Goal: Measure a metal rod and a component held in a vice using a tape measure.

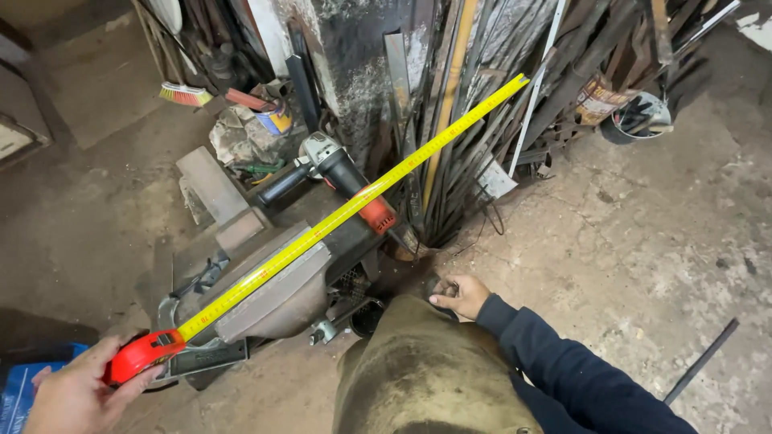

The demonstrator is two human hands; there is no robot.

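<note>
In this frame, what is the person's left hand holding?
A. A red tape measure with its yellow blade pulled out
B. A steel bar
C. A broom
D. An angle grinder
A: the left hand grips the red tape measure, its yellow blade stretched up toward the stacked metal bars, while the angle grinder lies untouched on the bench.

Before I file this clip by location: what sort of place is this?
Most likely a metalworking or welding workshop. Long steel bars and strips lean bundled in the corner, an angle grinder lies on a worn metal stand, and the left hand holds a tape measure stretched over the stained concrete floor.
</note>
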